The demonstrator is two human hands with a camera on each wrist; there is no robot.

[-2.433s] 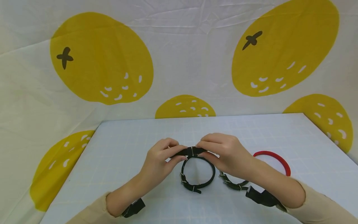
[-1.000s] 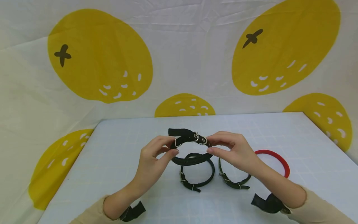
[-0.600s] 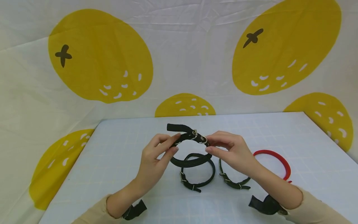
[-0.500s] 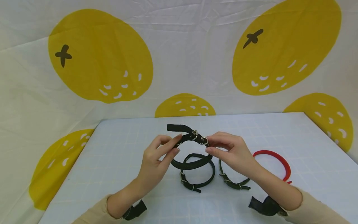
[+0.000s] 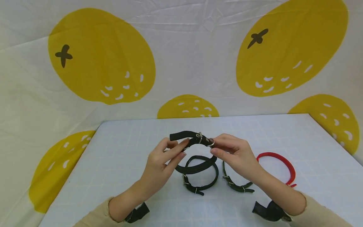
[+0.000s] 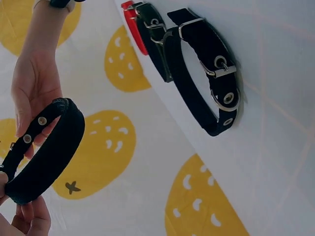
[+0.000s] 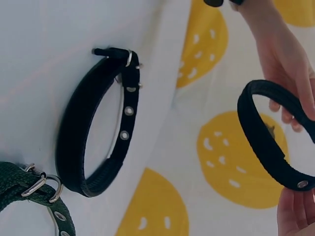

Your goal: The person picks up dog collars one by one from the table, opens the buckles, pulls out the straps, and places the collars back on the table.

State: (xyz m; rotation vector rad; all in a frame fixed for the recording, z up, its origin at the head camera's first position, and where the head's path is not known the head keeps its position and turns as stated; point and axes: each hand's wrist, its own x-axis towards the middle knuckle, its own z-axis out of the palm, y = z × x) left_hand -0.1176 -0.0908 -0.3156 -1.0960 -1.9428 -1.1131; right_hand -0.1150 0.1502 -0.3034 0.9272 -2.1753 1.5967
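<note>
A black buckled collar (image 5: 195,169) is held up over the table as a loop, its free strap end sticking out to the left past the metal buckle. My left hand (image 5: 161,160) pinches its left side between thumb and fingers, just below the strap end. On the right side, beside the D-ring, my right hand (image 5: 235,154) pinches it too. Metal eyelets show on the held collar (image 6: 51,157) in the left wrist view. Below it, a second black collar (image 5: 217,176) lies buckled on the table, partly overlapped by the held one in the head view.
To the right lie a dark green collar (image 5: 236,188) and a red collar (image 5: 287,165), both partly hidden by my right arm. The white table (image 5: 127,135) backs onto a cloth printed with yellow fruit (image 5: 102,56). Black bands (image 5: 269,211) hang at my wrists.
The held collar has turned from a flat, edge-on strap to an open loop. My left fingers have shifted rightward along it toward the buckle, and the strap end has dipped slightly.
</note>
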